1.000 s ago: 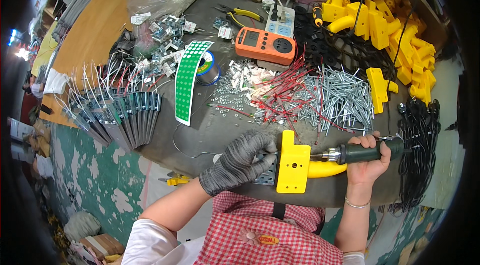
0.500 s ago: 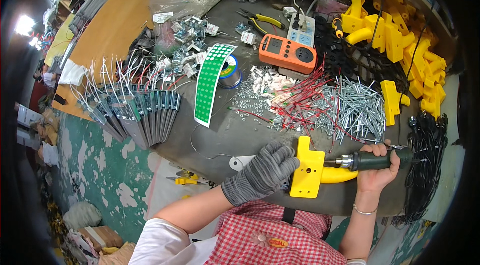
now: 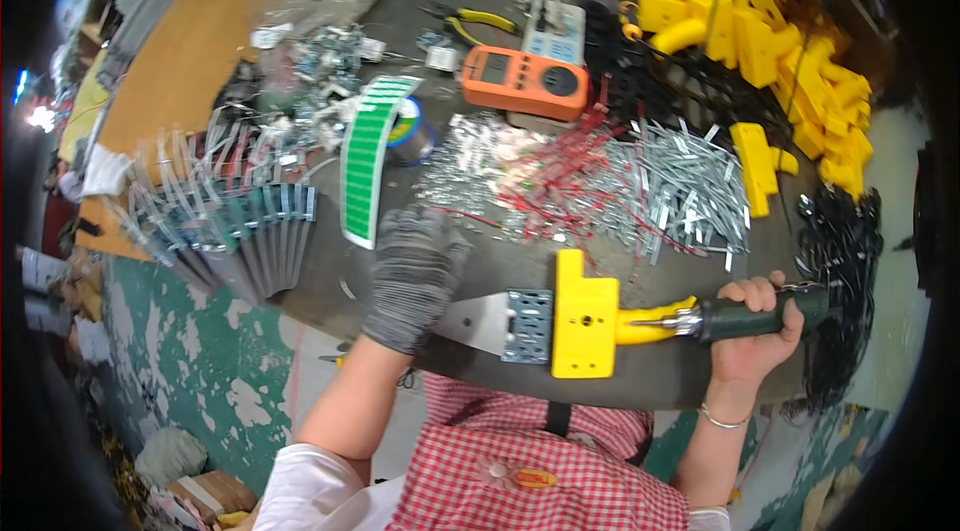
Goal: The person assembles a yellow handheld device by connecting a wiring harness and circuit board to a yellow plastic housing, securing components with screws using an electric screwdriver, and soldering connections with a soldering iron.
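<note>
The right grip [image 3: 745, 356] is wrapped around a dark green power screwdriver [image 3: 722, 321], whose rear end is hard to separate from the black cables [image 3: 840, 271] behind it. The left grip [image 3: 415, 276], in a grey glove, is blurred with its fingertips indistinct; whether it pinches anything, I cannot tell. Between the grips a yellow moulded piece [image 3: 575, 346] lies near the front edge of the counter [image 3: 500, 266], its handle pointing to 3 o'clock and partly covered by the screwdriver's shaft; whether the tip touches it is unclear. At the piece's 9 o'clock side sits a perforated metal bracket [image 3: 528, 326], abutting it or tucked beneath, and beyond that a plain metal plate [image 3: 477, 321] with its far end lost behind the glove. Farther out from the piece, loose screws [image 3: 690, 186] are heaped at 1 o'clock, smeared red wires [image 3: 560, 181] lie at 12, and a green sticker sheet [image 3: 372, 166] at 10 hides part of a spool [image 3: 415, 143]. Past the screws, also at 1 o'clock, more yellow pieces [image 3: 755, 46] overlap in a pile, its far part dim.
</note>
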Available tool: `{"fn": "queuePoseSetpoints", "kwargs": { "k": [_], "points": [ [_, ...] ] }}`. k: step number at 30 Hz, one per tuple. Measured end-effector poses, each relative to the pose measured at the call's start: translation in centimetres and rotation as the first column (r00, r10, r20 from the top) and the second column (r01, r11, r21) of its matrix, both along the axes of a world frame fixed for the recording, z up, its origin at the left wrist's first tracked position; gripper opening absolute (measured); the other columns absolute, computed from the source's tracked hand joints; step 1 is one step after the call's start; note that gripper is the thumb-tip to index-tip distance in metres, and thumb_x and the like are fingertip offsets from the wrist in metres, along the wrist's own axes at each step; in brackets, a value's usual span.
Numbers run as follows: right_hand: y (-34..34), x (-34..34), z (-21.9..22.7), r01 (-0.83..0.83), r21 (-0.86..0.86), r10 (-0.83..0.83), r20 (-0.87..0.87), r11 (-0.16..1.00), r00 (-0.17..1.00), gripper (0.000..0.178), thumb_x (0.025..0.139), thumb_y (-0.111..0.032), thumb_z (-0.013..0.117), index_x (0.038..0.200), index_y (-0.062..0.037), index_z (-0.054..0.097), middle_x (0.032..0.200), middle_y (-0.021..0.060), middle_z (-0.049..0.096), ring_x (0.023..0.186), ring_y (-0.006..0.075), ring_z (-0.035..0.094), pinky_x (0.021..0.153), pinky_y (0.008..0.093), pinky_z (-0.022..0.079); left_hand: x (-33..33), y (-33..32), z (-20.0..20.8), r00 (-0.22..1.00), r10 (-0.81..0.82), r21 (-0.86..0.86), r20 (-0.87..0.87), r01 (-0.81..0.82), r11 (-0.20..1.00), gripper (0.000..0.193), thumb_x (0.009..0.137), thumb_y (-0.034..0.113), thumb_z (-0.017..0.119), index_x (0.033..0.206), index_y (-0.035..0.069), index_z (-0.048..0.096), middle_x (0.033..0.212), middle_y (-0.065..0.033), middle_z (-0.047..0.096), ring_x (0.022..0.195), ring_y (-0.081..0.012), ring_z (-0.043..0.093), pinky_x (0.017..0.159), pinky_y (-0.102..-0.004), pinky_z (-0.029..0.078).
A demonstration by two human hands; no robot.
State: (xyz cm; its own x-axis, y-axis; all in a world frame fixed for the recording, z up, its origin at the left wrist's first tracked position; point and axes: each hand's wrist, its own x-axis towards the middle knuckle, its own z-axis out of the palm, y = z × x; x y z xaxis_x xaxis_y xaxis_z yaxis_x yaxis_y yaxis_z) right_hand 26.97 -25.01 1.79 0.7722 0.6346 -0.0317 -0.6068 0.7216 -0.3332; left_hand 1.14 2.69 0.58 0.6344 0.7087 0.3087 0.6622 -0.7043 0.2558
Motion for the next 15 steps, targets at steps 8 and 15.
{"fn": "queuePoseSetpoints", "kwargs": {
  "k": [8, 15],
  "points": [
    [-0.9, -3.0, -0.6, -0.01, -0.056, 0.006, -0.068, 0.998, 0.998, 0.033, 0.081, -0.021, 0.069, 0.109, -0.0064, 0.059, 0.074, 0.0012, 0.047, 0.071, 0.0166, 0.042, 0.078, 0.0357, 0.037, 0.0, -4.6, -0.1, 0.862, -0.039, -0.65, 0.505, 0.409, 0.64, 0.023, 0.072, 0.001, 0.077, 0.09, 0.005, 0.064, 0.082, -0.011, 0.063, 0.073, -0.0285, 0.062, 0.063, -0.0359, 0.052],
    [-0.2, -3.8, -0.8, -0.022, -0.073, 0.02, -0.036, 0.997, 0.999, 0.033, 0.082, -0.022, 0.068, 0.11, -0.0067, 0.059, 0.074, 0.0008, 0.046, 0.071, 0.0166, 0.042, 0.078, 0.0361, 0.038, -3.2, -7.6, -0.7, 0.755, -0.43, -0.257, 0.495, 0.6, 0.758, 0.037, 0.076, -0.004, 0.077, 0.11, 0.007, 0.064, 0.094, -0.008, 0.071, 0.085, -0.0293, 0.069, 0.076, -0.0374, 0.056]
  ]
}}
